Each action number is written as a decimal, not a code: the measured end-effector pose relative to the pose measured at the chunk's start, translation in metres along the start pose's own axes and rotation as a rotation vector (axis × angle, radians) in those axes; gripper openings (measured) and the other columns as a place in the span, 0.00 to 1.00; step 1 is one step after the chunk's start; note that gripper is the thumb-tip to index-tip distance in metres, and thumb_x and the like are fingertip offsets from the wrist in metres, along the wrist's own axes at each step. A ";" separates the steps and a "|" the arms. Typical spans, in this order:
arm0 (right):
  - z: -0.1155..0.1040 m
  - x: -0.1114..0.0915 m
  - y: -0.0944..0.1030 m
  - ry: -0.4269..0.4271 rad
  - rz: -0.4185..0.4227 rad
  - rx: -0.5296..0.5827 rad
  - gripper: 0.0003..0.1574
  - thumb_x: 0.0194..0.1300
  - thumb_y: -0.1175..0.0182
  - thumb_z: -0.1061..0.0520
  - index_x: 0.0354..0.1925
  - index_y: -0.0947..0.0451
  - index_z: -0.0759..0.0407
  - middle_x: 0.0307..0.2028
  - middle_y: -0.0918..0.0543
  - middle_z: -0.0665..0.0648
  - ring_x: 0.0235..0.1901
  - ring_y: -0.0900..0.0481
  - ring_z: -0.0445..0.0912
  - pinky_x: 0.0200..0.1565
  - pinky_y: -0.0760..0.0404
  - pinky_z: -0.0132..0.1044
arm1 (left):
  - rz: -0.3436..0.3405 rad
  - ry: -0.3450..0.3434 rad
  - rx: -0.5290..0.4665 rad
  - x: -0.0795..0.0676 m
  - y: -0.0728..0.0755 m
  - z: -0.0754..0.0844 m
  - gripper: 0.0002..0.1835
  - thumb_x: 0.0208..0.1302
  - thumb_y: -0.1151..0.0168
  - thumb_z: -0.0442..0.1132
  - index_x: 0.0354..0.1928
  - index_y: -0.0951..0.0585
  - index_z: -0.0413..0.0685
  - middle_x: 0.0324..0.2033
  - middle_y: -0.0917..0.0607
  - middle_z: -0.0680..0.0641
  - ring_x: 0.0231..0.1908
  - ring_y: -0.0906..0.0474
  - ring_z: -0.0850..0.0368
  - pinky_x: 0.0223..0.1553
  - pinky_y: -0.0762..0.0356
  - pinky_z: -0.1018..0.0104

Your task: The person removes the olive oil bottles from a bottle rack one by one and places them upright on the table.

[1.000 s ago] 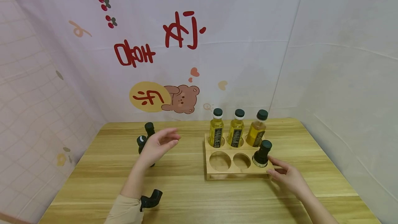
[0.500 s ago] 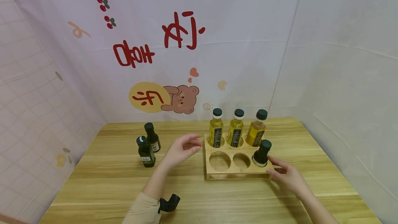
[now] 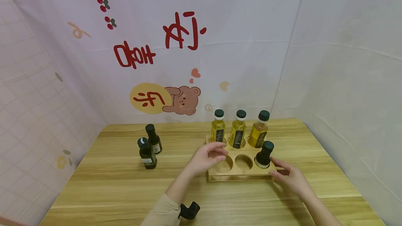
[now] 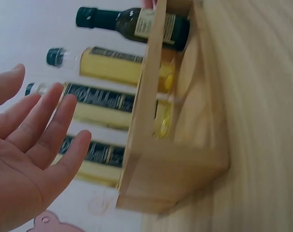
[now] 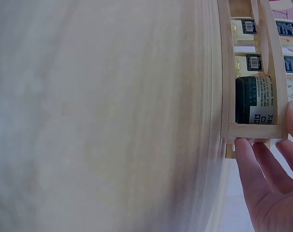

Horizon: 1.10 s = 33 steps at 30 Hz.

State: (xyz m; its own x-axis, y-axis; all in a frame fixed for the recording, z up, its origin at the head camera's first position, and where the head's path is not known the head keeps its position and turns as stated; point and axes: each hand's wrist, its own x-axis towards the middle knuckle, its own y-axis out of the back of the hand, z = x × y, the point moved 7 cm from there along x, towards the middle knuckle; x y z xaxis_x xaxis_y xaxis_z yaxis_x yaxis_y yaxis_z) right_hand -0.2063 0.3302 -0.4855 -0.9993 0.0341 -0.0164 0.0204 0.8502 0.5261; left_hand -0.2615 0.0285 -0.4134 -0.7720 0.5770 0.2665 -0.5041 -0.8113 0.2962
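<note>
from my remote station i note two dark bottles [image 3: 149, 148] standing loose on the table [image 3: 110, 191], far left, well apart from the rack [image 3: 240, 172]. the left hand [image 3: 205, 156] hovers over the rack's near-left hole, fingers apart and relaxed, holding nothing. the rack carries three yellow bottles [image 3: 238, 133] in its far row and one dark bottle [image 3: 263, 154] in the near-right hole. the right hand [image 3: 290, 179] rests straight fingers against the rack's right end. judgement: four of six holes filled; two near holes and two loose bottles remain.
</note>
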 end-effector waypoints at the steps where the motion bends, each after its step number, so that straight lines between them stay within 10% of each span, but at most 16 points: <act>1: 0.000 0.000 0.000 0.003 0.000 -0.001 0.41 0.64 0.32 0.48 0.70 0.32 0.59 0.66 0.31 0.69 0.49 0.18 0.52 0.41 0.18 0.32 | 0.000 0.002 -0.013 0.001 -0.003 -0.001 0.21 0.68 0.37 0.33 0.62 0.24 0.37 0.47 0.15 0.37 0.48 0.17 0.50 0.51 0.22 0.66; 33: -0.001 -0.001 -0.001 0.012 0.005 0.014 0.40 0.65 0.32 0.50 0.70 0.32 0.62 0.65 0.31 0.71 0.50 0.18 0.58 0.40 0.17 0.34 | 0.014 0.006 0.050 0.047 -0.078 -0.001 0.23 0.68 0.36 0.37 0.63 0.24 0.40 0.51 0.15 0.45 0.51 0.19 0.55 0.53 0.24 0.68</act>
State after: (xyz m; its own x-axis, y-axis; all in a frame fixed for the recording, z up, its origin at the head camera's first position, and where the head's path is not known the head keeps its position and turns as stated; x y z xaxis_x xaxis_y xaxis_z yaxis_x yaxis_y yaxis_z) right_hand -0.2052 0.3287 -0.4847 -0.9995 0.0320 -0.0042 0.0253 0.8571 0.5145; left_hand -0.2584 0.1186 -0.4248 -0.7811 0.5651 0.2656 -0.4734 -0.8133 0.3383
